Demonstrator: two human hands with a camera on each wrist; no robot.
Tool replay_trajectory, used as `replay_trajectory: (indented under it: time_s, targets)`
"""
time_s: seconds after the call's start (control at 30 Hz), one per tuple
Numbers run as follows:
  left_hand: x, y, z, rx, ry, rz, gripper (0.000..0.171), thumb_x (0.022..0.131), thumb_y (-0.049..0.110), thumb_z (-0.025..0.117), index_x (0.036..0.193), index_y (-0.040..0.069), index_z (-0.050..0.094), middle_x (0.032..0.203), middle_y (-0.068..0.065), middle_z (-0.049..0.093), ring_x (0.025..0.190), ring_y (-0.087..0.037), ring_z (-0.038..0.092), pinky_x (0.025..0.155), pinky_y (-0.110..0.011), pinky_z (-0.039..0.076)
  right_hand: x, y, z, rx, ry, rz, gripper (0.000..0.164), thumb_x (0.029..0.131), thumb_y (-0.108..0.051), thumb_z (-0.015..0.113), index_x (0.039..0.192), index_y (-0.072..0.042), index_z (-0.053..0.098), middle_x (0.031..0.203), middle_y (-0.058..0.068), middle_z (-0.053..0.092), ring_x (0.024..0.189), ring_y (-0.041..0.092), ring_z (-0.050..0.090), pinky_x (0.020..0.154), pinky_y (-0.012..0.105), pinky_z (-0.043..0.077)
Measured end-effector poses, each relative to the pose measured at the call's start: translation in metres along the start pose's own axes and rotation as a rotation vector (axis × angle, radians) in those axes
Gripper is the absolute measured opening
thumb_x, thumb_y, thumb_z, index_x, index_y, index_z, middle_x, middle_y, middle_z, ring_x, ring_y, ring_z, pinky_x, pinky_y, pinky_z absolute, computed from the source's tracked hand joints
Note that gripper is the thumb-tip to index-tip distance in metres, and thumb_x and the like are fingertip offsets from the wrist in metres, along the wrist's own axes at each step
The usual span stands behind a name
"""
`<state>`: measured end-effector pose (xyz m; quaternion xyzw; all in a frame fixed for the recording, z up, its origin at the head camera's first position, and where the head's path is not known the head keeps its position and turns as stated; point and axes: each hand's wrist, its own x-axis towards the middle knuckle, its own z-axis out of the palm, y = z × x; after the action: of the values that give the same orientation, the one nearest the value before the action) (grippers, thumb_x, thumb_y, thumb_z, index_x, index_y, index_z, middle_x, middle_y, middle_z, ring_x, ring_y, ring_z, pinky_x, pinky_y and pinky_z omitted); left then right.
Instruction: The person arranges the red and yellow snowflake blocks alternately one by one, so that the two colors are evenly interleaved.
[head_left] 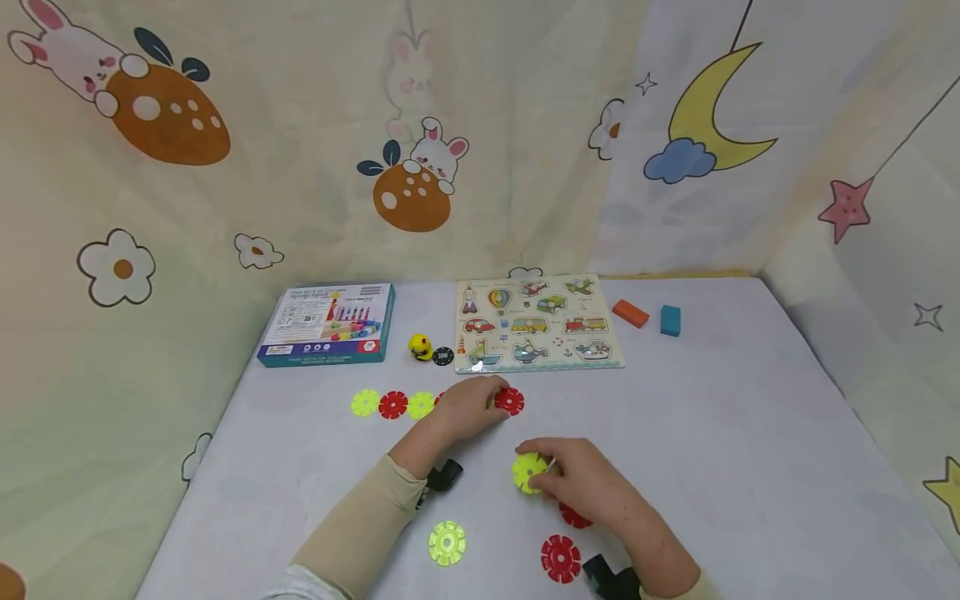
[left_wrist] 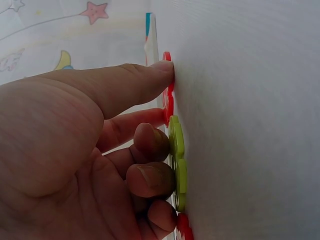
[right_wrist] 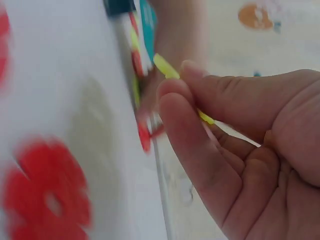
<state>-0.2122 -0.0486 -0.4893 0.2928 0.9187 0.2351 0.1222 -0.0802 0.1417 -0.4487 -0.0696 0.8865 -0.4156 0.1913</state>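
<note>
A row of red and yellow-green notched plastic discs lies on the white table, with a yellow-green one (head_left: pixel 365 402) at its left end. My left hand (head_left: pixel 468 408) reaches over the row and hides its middle. Its thumb and index finger pinch the edges of the red disc (head_left: pixel 510 402) at the right end, while the other fingers rest against yellow-green discs (left_wrist: pixel 180 185) in the left wrist view. Closer to me, my right hand (head_left: pixel 588 479) holds a yellow-green disc (head_left: pixel 529 473) between thumb and fingers, raised above the table in the right wrist view.
Loose red discs (head_left: pixel 561 558) lie beside and partly under my right hand, a yellow-green disc (head_left: pixel 447 543) nearer me. Behind the row are a box (head_left: pixel 326 325), a yellow toy (head_left: pixel 420 347), a black chip (head_left: pixel 443 357), a picture board (head_left: pixel 540 325), orange (head_left: pixel 630 313) and blue blocks (head_left: pixel 671 321).
</note>
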Motion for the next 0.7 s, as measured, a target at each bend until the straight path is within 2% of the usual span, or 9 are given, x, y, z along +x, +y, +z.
replay_trajectory:
  time_s: [0.1,0.23,0.47,0.6,0.7]
  targets:
    - [0.000,-0.001,0.001,0.006,-0.002,-0.003,0.044,0.085,0.031,0.069,0.124,0.013,0.058,0.077,0.005,0.052,0.069,-0.012,0.047,0.061,-0.027,0.039,0.015,0.008,-0.016,-0.056,0.101,0.026,0.052,0.077,-0.016,0.078,0.127,-0.021,0.061,0.089,-0.003,0.057,0.074,0.017,0.052,0.059,0.027,0.048]
    - [0.000,0.000,0.001,0.012,-0.014,-0.008,0.044,0.085,0.032,0.069,0.125,0.014,0.058,0.077,0.006,0.051,0.070,-0.012,0.047,0.062,-0.026,0.039,0.038,0.019,-0.030,-0.104,0.170,0.072,0.056,0.078,-0.013,0.077,0.130,-0.016,0.057,0.087,-0.002,0.056,0.082,0.018,0.050,0.068,0.029,0.046]
    - [-0.001,0.003,-0.002,-0.007,-0.029,-0.035,0.046,0.084,0.031,0.070,0.126,0.015,0.058,0.077,0.007,0.052,0.073,-0.012,0.048,0.064,-0.026,0.041,0.074,0.033,-0.039,-0.141,0.213,0.076,0.054,0.079,-0.019,0.077,0.130,-0.015,0.057,0.094,0.001,0.056,0.087,0.020,0.050,0.074,0.033,0.046]
    - [-0.001,0.005,-0.002,0.015,-0.022,-0.033,0.046,0.084,0.032,0.071,0.125,0.015,0.060,0.081,0.007,0.055,0.075,-0.012,0.049,0.066,-0.026,0.041,0.084,0.039,-0.035,-0.152,0.208,0.058,0.054,0.078,-0.024,0.078,0.128,-0.017,0.058,0.087,0.002,0.054,0.083,0.019,0.048,0.068,0.031,0.043]
    - [-0.001,0.006,-0.001,0.042,-0.015,-0.041,0.046,0.084,0.032,0.071,0.125,0.015,0.061,0.093,0.007,0.060,0.083,-0.011,0.051,0.073,-0.027,0.044,0.086,0.041,-0.033,-0.151,0.212,0.068,0.056,0.077,-0.024,0.078,0.128,-0.015,0.057,0.086,0.004,0.051,0.082,0.020,0.047,0.066,0.031,0.041]
